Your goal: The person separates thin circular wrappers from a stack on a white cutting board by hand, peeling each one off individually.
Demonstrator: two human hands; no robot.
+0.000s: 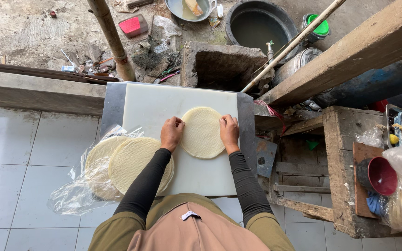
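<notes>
While I kneel over the white cutting board [154,107], my left hand [171,133] and right hand [229,133] sit on opposite edges of one thin round wrapper sheet [203,132], fingers curled in and pinching its rim. That sheet lies flat near the board's middle. Off the board's left edge rests a stack of wrapper sheets [133,160], partly on a clear plastic bag [77,190]. Beyond the board's far edge stands a black basin [257,25].
</notes>
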